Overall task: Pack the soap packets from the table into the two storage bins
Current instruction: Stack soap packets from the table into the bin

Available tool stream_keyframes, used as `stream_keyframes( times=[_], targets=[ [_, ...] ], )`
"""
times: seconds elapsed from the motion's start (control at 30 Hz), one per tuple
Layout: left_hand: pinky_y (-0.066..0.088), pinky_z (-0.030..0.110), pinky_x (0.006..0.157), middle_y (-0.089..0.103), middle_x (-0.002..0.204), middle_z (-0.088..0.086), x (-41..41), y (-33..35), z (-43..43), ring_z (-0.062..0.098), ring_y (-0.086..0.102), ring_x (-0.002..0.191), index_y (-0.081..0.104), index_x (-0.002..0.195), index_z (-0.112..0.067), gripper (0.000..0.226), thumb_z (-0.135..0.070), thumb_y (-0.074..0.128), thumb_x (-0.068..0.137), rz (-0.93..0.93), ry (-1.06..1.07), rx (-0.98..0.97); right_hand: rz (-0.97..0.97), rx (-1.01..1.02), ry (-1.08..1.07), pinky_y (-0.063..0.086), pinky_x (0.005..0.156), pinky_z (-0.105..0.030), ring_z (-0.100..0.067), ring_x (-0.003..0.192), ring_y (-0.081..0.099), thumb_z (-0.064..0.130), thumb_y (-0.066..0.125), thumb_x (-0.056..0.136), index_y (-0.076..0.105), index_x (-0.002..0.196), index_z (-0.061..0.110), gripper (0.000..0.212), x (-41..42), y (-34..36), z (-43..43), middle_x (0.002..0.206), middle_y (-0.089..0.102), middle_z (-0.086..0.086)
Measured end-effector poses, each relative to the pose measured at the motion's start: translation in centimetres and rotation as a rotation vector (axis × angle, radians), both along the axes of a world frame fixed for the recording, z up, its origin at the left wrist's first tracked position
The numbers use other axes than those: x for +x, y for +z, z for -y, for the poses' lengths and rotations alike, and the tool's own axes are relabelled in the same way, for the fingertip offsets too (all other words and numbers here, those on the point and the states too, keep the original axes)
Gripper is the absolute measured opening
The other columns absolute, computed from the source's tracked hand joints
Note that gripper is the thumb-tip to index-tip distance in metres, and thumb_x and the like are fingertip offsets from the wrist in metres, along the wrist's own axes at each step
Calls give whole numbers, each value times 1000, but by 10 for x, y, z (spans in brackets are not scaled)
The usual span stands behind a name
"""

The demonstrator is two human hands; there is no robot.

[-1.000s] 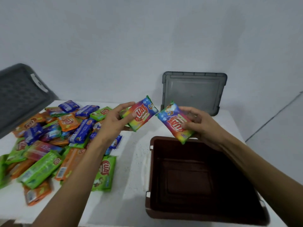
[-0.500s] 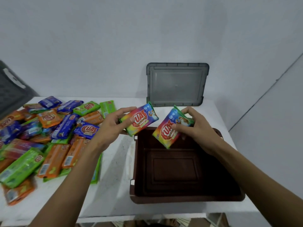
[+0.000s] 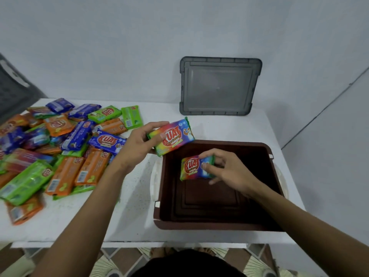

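A brown storage bin (image 3: pixel 217 224) stands on the right half of the white table (image 3: pixel 135 216). My right hand (image 3: pixel 229 172) is down inside the bin and pinches a rainbow soap packet (image 3: pixel 191 166) near the far-left part of the bin's floor. Above the bin's far-left corner, my left hand (image 3: pixel 137 144) grips a second rainbow packet (image 3: pixel 173 136), holding it tilted. A heap of several orange, green and blue soap packets (image 3: pixel 60 144) covers the left of the table.
A grey bin lid (image 3: pixel 219 86) leans upright against the wall behind the brown bin. A dark grey lid or bin (image 3: pixel 14 88) sits at the far left edge. The table's front edge (image 3: pixel 127 243) is close to my body; tiled floor shows below.
My right hand has gone down into the brown bin with its packet. My left hand and its packet have shifted right, toward the bin's corner. My view has tilted downward.
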State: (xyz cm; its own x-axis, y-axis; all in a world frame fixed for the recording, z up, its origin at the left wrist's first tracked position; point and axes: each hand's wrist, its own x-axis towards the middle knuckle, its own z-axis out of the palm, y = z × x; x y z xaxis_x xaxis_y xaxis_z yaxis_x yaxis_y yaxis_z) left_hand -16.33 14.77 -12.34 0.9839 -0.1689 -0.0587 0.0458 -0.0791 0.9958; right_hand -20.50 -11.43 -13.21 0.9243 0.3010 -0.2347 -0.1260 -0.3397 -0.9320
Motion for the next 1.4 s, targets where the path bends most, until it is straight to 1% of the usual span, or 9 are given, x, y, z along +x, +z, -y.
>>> stream_keyframes(
  times=[0.1, 0.23, 0.4, 0.73, 0.83, 0.93, 1.0, 1.13, 1.4],
  targets=[
    [59, 33, 73, 67, 115, 3, 0, -1, -1, 18, 68, 99, 60, 125, -26, 34, -22, 59, 92, -8, -3, 17, -35, -41, 44, 55, 65, -22, -15, 100, 68, 17, 65, 92, 64, 110, 24, 19, 3, -16, -6, 108, 69, 1],
    [60, 35, 75, 66, 116, 3, 0, -2, -2, 19, 68, 100, 59, 127, -25, 36, -24, 59, 91, -15, 4, 34, -15, -184, 13, 60, 80, -34, -17, 107, 65, 21, 69, 89, 67, 107, 25, 18, 15, -37, -9, 114, 68, -3],
    [60, 37, 77, 66, 116, 2, 0, -2, -2, 19, 67, 101, 60, 126, -26, 37, -27, 60, 89, -28, 1, 21, 122, -495, 92, 52, 73, -16, -14, 112, 57, 26, 64, 94, 63, 117, 24, 23, 18, -50, -11, 125, 60, -3],
    [59, 29, 72, 66, 113, -1, -3, 1, 0, 14, 68, 98, 60, 123, -28, 34, -24, 60, 90, -19, -5, 9, 132, -638, 264, 56, 88, -28, -15, 119, 57, 27, 58, 97, 53, 137, 19, 41, 20, -46, -6, 135, 57, -5],
    [58, 27, 68, 67, 112, 0, -3, 5, 1, 14, 68, 96, 61, 124, -26, 33, -20, 59, 92, -2, -20, 25, 193, -731, 293, 57, 84, -30, -16, 114, 60, 25, 56, 98, 58, 129, 19, 32, 23, -28, 0, 127, 62, -4],
    [57, 26, 67, 68, 111, 0, -4, 11, 2, 15, 68, 96, 61, 126, -23, 36, -23, 60, 90, 12, -51, 45, 331, -578, 180, 56, 72, -30, -12, 85, 67, 20, 56, 96, 64, 97, 21, 8, 25, -2, 2, 90, 69, 4],
    [57, 25, 67, 69, 108, -3, -6, 17, 5, 13, 69, 94, 61, 124, -24, 36, -25, 60, 88, 12, -68, 33, 330, -307, 38, 60, 72, -35, -12, 74, 70, 18, 57, 96, 60, 94, 20, 4, 24, 15, 0, 81, 69, 3],
    [57, 24, 68, 69, 108, -6, -11, 26, 10, 11, 68, 96, 61, 125, -25, 35, -24, 60, 90, 16, -122, 27, 202, 174, -59, 60, 78, -36, -20, 96, 71, 18, 59, 96, 48, 117, 19, 24, 20, 43, -8, 98, 71, -9],
    [56, 24, 62, 71, 99, -8, -14, 30, 23, 9, 68, 96, 61, 120, -30, 36, -33, 63, 83, -1, -192, 131, 39, 280, -17, 57, 85, -52, -28, 114, 63, 23, 64, 86, 57, 118, 16, 34, 11, 36, -1, 115, 66, -12]
  ],
)
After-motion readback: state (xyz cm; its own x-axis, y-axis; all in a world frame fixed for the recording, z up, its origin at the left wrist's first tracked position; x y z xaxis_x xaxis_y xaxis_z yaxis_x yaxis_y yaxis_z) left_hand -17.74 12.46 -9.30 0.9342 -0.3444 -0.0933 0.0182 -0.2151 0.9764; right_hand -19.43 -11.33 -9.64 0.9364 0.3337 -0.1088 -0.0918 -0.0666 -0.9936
